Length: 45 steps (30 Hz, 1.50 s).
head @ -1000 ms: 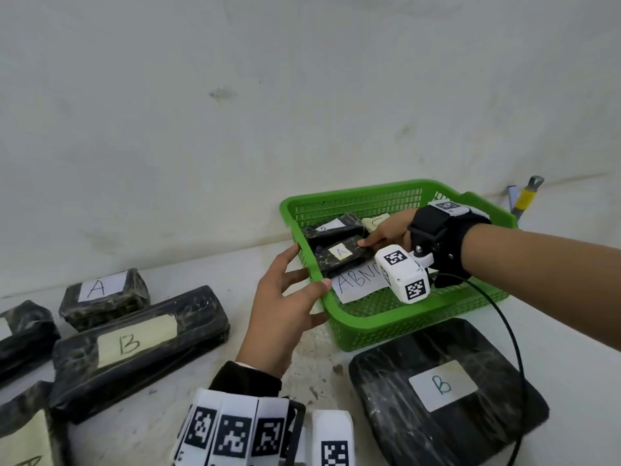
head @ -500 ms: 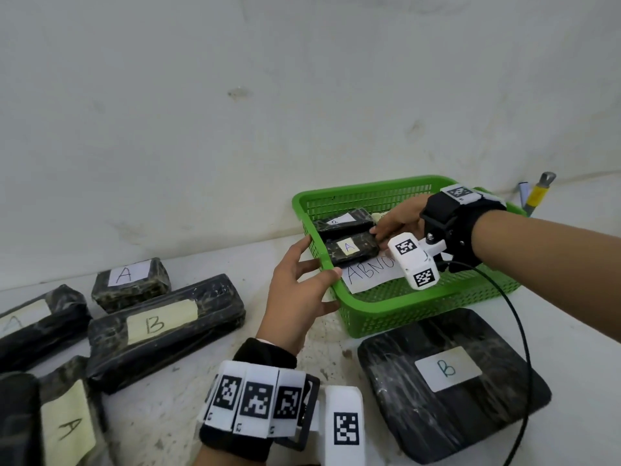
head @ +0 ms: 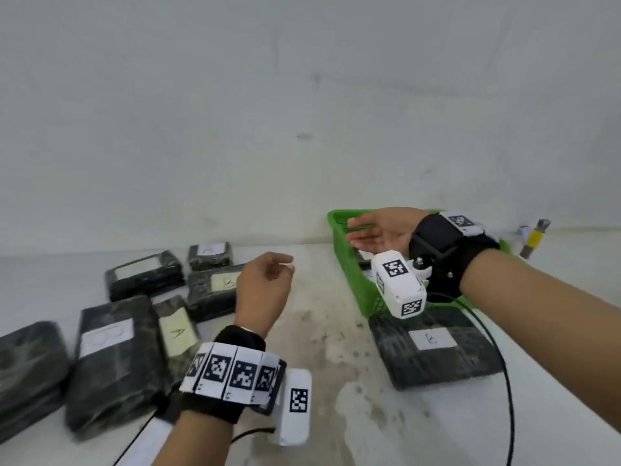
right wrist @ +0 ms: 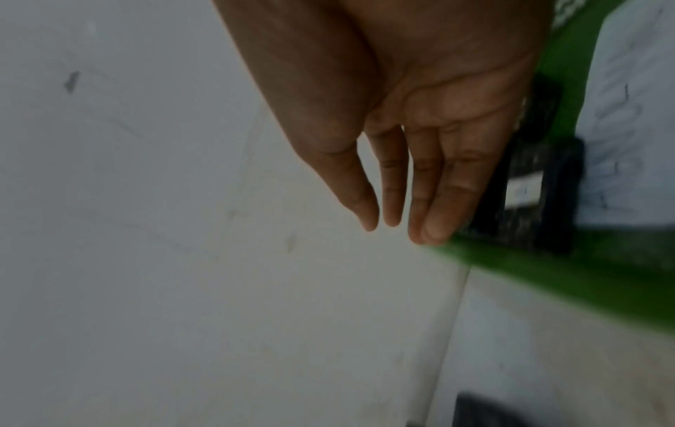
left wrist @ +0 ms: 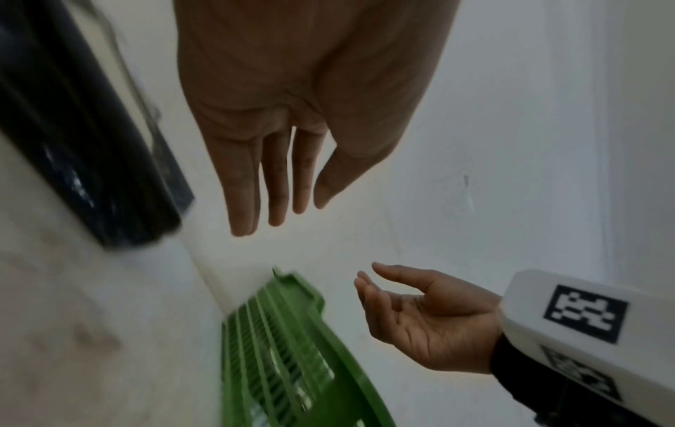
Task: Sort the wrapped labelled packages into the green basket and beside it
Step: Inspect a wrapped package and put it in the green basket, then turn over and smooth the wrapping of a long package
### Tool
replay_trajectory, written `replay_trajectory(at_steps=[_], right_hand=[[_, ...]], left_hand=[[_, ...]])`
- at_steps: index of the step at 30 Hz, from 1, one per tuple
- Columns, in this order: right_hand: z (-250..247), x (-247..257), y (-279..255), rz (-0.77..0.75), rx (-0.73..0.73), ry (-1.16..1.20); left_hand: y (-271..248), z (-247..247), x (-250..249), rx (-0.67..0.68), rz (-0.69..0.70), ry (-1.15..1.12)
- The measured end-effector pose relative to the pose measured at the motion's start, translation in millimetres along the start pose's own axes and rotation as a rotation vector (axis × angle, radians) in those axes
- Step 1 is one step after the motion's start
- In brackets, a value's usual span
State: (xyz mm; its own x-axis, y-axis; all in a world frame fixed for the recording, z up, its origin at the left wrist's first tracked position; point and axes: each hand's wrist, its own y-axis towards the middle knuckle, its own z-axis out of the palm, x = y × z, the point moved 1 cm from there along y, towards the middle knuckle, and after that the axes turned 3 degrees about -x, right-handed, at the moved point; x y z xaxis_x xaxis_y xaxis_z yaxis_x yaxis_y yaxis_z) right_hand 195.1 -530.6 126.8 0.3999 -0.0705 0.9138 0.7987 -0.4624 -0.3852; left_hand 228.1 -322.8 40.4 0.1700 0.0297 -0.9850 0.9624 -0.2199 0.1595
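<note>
Packages wrapped in black film lie in two groups: several on the worktop (head: pixel 322 338) at left, among them an "A" package (head: pixel 210 255) by the wall and a "B" package (head: pixel 215 290) just in front of it; and one large flat "B" package (head: pixel 433 344) touching the near side of the green basket (head: pixel 349 274). I glimpse a dark package (head: pixel 361 258) inside the basket; most of the inside is hidden by my right wrist camera.

Against half a second ago: my left hand (head: pixel 263 290) has left the basket's near-left rim and now hangs above the bare worktop between basket and left pile, its grip holding nothing. My right hand (head: pixel 383 232) has lifted off the packages in the basket and hovers over it, palm up, fingers straight, grip empty. The head view has swung left, so more of the left pile shows.

Head view makes the left fingers look loosely curled; the left wrist view shows those fingers (left wrist: pixel 244 185) straight and relaxed, with the right hand (left wrist: pixel 423 317) cupped loosely over the basket (left wrist: pixel 292 361). Only the right wrist view shows a labelled package (right wrist: pixel 537 185) inside the basket (right wrist: pixel 548 277); label blurred, letter unreadable.
</note>
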Motion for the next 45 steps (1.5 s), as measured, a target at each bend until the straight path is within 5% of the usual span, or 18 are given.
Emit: replay_trajectory(at_steps=[4,9,13,18,22,25,33,40,45], right_hand=[[72,-25,-3,-0.042,0.062,0.051],[131,-59,18,-0.044,-0.122,-0.151],[146,-72,39,-0.055,-0.205,-0.428],[146,-78,47,-0.050,-0.272,-0.510],[133,-80,44,-0.041,-0.239,-0.389],[122,-81,30,0.005,-0.144,-0.040],[95,-118,-58,-0.059,-0.045,0.362],[97,-151,-94,-0.169,0.035,0.345],[102,-151,-101,-0.258,0.088,0.344]], left_hand=[[-26,-71,-2,-0.172,0.067,0.084],[-36,-128,6,-0.298,0.060,0.086],[-38,-148,9,-0.304,0.047,0.031],[-37,-154,18,-0.287,0.000,-0.048],[-39,-155,24,-0.264,-0.033,-0.104],[-45,-154,25,-0.237,-0.053,-0.181],[-71,-145,8,-0.151,-0.047,-0.312],[-83,-134,8,0.013,-0.173,-0.427],[-88,-133,13,-0.017,-0.073,-0.371]])
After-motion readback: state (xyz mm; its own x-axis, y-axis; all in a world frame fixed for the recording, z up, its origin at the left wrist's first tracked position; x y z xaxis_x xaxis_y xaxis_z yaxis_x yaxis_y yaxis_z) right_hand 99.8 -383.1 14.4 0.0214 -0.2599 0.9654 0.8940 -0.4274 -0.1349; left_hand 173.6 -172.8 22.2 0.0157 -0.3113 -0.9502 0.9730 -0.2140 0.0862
